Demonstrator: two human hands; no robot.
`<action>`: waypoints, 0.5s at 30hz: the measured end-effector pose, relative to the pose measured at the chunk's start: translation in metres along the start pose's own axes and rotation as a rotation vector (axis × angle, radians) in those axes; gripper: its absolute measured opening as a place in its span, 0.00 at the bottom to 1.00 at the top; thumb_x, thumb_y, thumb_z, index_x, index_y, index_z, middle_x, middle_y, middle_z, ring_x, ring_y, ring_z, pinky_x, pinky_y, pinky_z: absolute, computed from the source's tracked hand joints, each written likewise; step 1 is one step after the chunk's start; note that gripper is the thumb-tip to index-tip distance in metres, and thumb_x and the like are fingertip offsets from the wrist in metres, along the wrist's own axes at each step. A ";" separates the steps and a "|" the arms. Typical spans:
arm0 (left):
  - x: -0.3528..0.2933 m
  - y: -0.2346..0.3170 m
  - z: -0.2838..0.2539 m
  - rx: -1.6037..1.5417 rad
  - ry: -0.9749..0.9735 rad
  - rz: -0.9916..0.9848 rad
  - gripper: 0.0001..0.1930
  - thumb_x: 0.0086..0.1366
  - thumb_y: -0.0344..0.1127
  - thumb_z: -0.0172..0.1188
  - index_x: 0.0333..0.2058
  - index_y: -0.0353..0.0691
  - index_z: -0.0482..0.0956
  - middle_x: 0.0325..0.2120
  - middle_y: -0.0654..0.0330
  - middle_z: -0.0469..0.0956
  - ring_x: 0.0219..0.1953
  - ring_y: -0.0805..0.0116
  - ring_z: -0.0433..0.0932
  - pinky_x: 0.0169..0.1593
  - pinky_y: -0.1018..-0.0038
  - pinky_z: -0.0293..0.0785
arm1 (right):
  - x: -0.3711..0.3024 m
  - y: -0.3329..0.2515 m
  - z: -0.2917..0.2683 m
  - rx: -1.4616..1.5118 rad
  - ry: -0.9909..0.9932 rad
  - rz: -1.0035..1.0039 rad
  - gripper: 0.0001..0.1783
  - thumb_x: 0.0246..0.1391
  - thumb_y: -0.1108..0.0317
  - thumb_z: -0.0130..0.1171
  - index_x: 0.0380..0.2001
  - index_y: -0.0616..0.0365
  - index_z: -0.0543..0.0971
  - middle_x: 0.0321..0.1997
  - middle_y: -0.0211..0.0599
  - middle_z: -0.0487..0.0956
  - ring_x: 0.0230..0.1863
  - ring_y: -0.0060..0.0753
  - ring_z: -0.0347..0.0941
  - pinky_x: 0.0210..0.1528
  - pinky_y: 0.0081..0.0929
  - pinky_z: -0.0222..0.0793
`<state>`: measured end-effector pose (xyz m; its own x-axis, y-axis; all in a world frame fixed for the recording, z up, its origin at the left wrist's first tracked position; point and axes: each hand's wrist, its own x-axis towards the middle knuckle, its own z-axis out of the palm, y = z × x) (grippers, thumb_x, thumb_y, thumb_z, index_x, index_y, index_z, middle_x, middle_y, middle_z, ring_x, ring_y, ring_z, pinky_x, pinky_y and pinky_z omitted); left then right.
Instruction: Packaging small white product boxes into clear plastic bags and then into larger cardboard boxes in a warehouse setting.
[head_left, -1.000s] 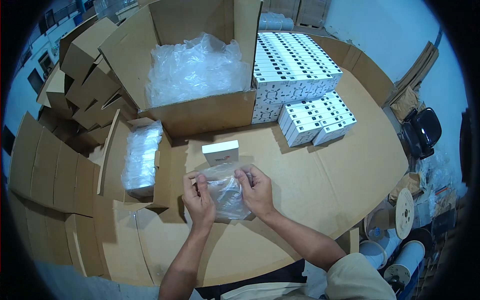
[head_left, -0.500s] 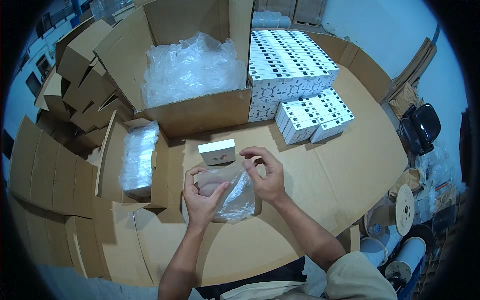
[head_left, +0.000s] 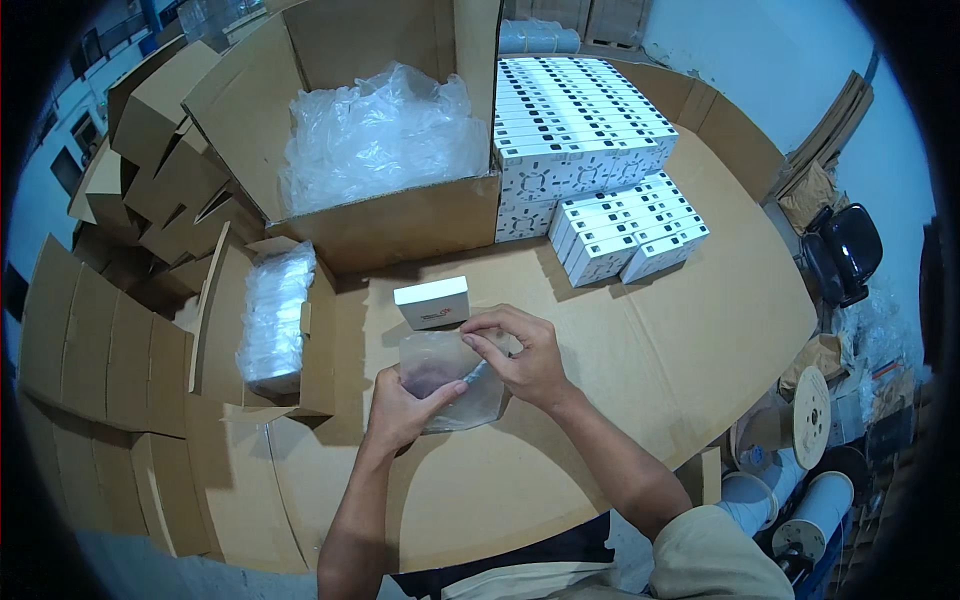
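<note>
Clear plastic bag (head_left: 450, 385) is held just above the cardboard-covered counter (head_left: 650, 340), left hand (head_left: 400, 410) fingers clamped on its lower edge, right hand (head_left: 525, 360) fingers pinched together on its top edge, small white box (head_left: 432, 302) just beyond.

Packing warehouse (stacked white boxes (head_left: 585, 130), flattened cartons (head_left: 95, 350))

We see a clear plastic bag (head_left: 445, 380), crumpled and slightly open, held between both hands just above the cardboard; a small white box (head_left: 432, 301) lies flat just beyond it, lid up, untouched
</note>
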<state>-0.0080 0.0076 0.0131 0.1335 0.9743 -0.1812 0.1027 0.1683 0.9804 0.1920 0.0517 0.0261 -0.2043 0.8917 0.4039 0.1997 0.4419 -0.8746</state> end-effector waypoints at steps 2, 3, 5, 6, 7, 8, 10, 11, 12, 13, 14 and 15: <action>0.000 -0.005 0.001 0.038 0.043 0.063 0.18 0.56 0.34 0.77 0.43 0.30 0.85 0.36 0.55 0.87 0.37 0.70 0.84 0.45 0.71 0.81 | 0.002 0.002 0.004 -0.070 0.091 -0.228 0.09 0.51 0.80 0.68 0.37 0.60 0.86 0.42 0.39 0.86 0.42 0.36 0.82 0.47 0.31 0.77; 0.001 -0.006 0.001 0.038 0.043 0.063 0.18 0.56 0.34 0.77 0.43 0.30 0.85 0.36 0.55 0.87 0.37 0.70 0.84 0.45 0.71 0.81 | 0.003 0.002 0.003 -0.070 0.091 -0.228 0.09 0.51 0.80 0.68 0.37 0.60 0.86 0.42 0.39 0.86 0.42 0.36 0.82 0.47 0.31 0.77; 0.001 -0.007 0.002 0.015 0.075 0.096 0.18 0.57 0.34 0.76 0.43 0.30 0.85 0.35 0.55 0.87 0.37 0.71 0.84 0.44 0.71 0.80 | 0.005 0.002 0.003 -0.150 0.094 -0.302 0.11 0.47 0.80 0.70 0.37 0.58 0.86 0.43 0.37 0.86 0.43 0.38 0.81 0.47 0.33 0.76; 0.001 -0.006 0.001 0.014 0.074 0.096 0.18 0.57 0.34 0.76 0.43 0.30 0.85 0.35 0.55 0.87 0.37 0.71 0.84 0.44 0.71 0.80 | 0.005 0.002 0.003 -0.151 0.094 -0.301 0.11 0.47 0.80 0.70 0.37 0.58 0.86 0.43 0.37 0.86 0.43 0.38 0.81 0.47 0.33 0.76; 0.001 -0.003 0.000 0.025 0.065 0.046 0.17 0.57 0.34 0.75 0.42 0.30 0.85 0.35 0.56 0.87 0.36 0.71 0.84 0.43 0.71 0.80 | 0.005 0.001 0.002 -0.163 0.092 -0.293 0.10 0.47 0.79 0.70 0.36 0.58 0.85 0.43 0.36 0.85 0.45 0.38 0.80 0.48 0.34 0.76; 0.001 -0.002 0.000 0.036 0.055 -0.004 0.16 0.58 0.35 0.75 0.41 0.30 0.86 0.34 0.56 0.87 0.35 0.71 0.84 0.43 0.71 0.80 | 0.005 0.001 0.001 -0.175 0.090 -0.286 0.10 0.47 0.78 0.70 0.35 0.57 0.85 0.43 0.35 0.84 0.47 0.39 0.79 0.49 0.35 0.76; 0.003 -0.006 -0.001 0.052 0.067 -0.005 0.15 0.58 0.35 0.74 0.40 0.30 0.86 0.33 0.56 0.87 0.35 0.71 0.84 0.42 0.71 0.80 | 0.006 0.002 0.000 -0.195 0.092 -0.303 0.09 0.47 0.78 0.71 0.34 0.56 0.85 0.44 0.34 0.84 0.47 0.39 0.78 0.48 0.35 0.76; 0.003 -0.007 -0.001 0.067 0.078 -0.007 0.15 0.59 0.36 0.74 0.39 0.30 0.86 0.32 0.56 0.87 0.34 0.70 0.84 0.42 0.71 0.80 | 0.006 0.002 0.000 -0.216 0.094 -0.320 0.09 0.47 0.77 0.71 0.34 0.56 0.85 0.44 0.34 0.84 0.46 0.39 0.78 0.48 0.34 0.76; 0.003 -0.007 -0.001 0.067 0.081 -0.008 0.15 0.59 0.36 0.74 0.39 0.30 0.86 0.32 0.56 0.87 0.34 0.70 0.84 0.42 0.71 0.80 | 0.006 0.002 0.000 -0.214 0.092 -0.320 0.09 0.47 0.77 0.71 0.34 0.56 0.85 0.44 0.34 0.84 0.46 0.39 0.78 0.48 0.34 0.76; 0.003 -0.006 -0.001 0.061 0.096 -0.005 0.15 0.59 0.37 0.74 0.39 0.30 0.86 0.32 0.56 0.87 0.34 0.70 0.84 0.42 0.71 0.80 | 0.006 0.001 0.001 -0.223 0.090 -0.336 0.09 0.46 0.77 0.71 0.33 0.56 0.85 0.44 0.33 0.83 0.45 0.38 0.77 0.47 0.34 0.76; 0.002 -0.006 -0.001 0.055 0.111 -0.002 0.15 0.59 0.37 0.73 0.38 0.30 0.86 0.32 0.56 0.87 0.34 0.70 0.84 0.42 0.71 0.80 | 0.006 0.001 0.001 -0.233 0.088 -0.353 0.10 0.45 0.77 0.72 0.33 0.55 0.86 0.43 0.32 0.83 0.44 0.38 0.77 0.46 0.33 0.76; 0.002 -0.007 -0.001 0.055 0.111 -0.001 0.15 0.59 0.37 0.73 0.38 0.30 0.86 0.32 0.56 0.87 0.34 0.70 0.84 0.42 0.71 0.80 | 0.006 0.001 0.001 -0.233 0.087 -0.353 0.10 0.45 0.77 0.72 0.33 0.55 0.86 0.43 0.32 0.83 0.44 0.38 0.77 0.46 0.33 0.76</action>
<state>-0.0097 0.0091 0.0060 0.0238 0.9852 -0.1697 0.1569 0.1640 0.9739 0.1901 0.0568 0.0275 -0.2191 0.6821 0.6976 0.3449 0.7230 -0.5986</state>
